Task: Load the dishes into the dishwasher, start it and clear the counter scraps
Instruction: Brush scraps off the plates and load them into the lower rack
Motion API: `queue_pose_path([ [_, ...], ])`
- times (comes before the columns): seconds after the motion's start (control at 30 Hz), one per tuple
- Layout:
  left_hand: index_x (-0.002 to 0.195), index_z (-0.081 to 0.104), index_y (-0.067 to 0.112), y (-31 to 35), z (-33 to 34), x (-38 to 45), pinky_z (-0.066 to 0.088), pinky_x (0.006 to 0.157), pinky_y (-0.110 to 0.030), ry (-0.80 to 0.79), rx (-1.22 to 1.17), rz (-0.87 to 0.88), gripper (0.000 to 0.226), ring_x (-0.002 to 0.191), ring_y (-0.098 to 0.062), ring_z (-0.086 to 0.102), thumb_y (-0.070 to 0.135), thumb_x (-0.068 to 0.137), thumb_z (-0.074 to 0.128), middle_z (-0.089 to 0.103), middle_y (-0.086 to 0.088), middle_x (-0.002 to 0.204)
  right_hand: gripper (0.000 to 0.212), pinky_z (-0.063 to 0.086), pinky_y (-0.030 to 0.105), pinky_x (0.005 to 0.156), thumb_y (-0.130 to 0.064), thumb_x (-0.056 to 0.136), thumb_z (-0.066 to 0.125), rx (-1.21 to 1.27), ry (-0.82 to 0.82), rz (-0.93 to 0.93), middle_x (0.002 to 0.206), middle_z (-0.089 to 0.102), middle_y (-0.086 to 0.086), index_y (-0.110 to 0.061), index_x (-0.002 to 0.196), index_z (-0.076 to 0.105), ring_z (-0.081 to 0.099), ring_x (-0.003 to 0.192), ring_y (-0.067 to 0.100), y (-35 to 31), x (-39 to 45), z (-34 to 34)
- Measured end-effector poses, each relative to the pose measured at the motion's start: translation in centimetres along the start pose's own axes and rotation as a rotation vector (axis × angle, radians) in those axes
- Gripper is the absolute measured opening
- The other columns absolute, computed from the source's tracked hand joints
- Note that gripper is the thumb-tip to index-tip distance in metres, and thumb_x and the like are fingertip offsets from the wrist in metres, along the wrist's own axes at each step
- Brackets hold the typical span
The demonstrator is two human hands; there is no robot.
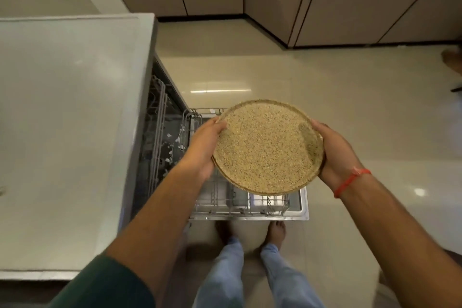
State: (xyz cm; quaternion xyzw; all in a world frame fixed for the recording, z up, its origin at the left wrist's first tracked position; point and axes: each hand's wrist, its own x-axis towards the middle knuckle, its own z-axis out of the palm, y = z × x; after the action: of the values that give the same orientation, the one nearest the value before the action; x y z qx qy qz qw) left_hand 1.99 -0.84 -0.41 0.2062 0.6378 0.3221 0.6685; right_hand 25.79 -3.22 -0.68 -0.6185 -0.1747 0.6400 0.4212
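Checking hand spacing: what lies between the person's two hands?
In the head view, only the speckled plate: the left hand grips its left rim, the right hand its right rim, above the pulled-out dishwasher rack.

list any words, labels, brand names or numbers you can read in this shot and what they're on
None can be read.
Speckled plate, held by the left hand and the right hand: no print shows.
Dishwasher rack and open dishwasher door: no label or brand shows.
Counter: plain, no text.
Cabinets: plain fronts, no signs.
Red thread on the right wrist: no writing.
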Motion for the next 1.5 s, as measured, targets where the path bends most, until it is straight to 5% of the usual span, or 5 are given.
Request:
queue_pose_path([
  [0.23, 0.128, 0.063, 0.020, -6.5, 1.5, 6.8, 0.051, 0.103, -0.054, 0.014, 0.086, -0.093, 0.026, 0.114, -0.025, 0.067, 0.024, 0.108, 0.047, 0.072, -0.004, 0.121, 0.031, 0.051, 0.052, 0.101, -0.039, 0.095, 0.059, -0.172, 0.091, 0.020, 0.116, 0.074, 0.003, -0.022, 0.118, 0.069, 0.068, 0.112, 0.026, 6.1, 7.0, -3.7],
  [0.5, 0.116, 0.067, 0.017, -16.1, 0.7, 14.8, 0.050, 0.103, -0.051, 0.002, 0.136, -0.205, 0.018, 0.114, -0.026, 0.067, 0.016, 0.106, 0.051, 0.073, -0.006, 0.119, 0.016, 0.052, 0.032, 0.081, -0.017, 0.103, 0.053, -0.353, 0.182, 0.115, 0.103, 0.071, 0.002, -0.021, 0.097, 0.067, 0.065, 0.098, 0.021, 16.0, 13.3, -7.4],
  [0.67, 0.106, 0.070, 0.015, -19.4, -1.0, 19.6, 0.054, 0.086, -0.033, 0.019, 0.294, -0.126, 0.014, 0.103, -0.020, 0.068, 0.011, 0.102, 0.058, 0.074, 0.000, 0.104, 0.016, 0.054, 0.044, 0.093, -0.022, 0.100, 0.058, -0.570, 0.159, 0.062, 0.092, 0.071, 0.003, -0.018, 0.089, 0.069, 0.066, 0.097, 0.023, 19.4, 17.7, -8.6],
  [1.0, 0.105, 0.073, 0.031, -17.0, -1.8, 27.6, 0.054, 0.096, -0.041, 0.026, 0.654, 0.149, 0.021, 0.099, -0.016, 0.064, 0.013, 0.098, 0.064, 0.073, 0.005, 0.101, 0.023, 0.041, 0.020, 0.091, -0.018, 0.102, 0.057, -0.884, 0.139, -0.162, 0.101, 0.066, -0.009, -0.018, 0.119, 0.073, 0.060, 0.098, 0.008, 18.1, 25.7, -7.0],
  [1.5, 0.108, 0.077, 0.019, -17.3, -0.6, 36.9, 0.051, 0.076, -0.020, 0.078, 0.802, 0.231, 0.016, 0.100, -0.020, 0.068, 0.015, 0.098, 0.065, 0.075, -0.004, 0.104, 0.024, 0.049, 0.028, 0.092, -0.012, 0.099, 0.054, -1.065, 0.182, -0.175, 0.096, 0.071, 0.007, -0.014, 0.111, 0.075, 0.065, 0.094, 0.021, 18.7, 34.9, -6.7],
])
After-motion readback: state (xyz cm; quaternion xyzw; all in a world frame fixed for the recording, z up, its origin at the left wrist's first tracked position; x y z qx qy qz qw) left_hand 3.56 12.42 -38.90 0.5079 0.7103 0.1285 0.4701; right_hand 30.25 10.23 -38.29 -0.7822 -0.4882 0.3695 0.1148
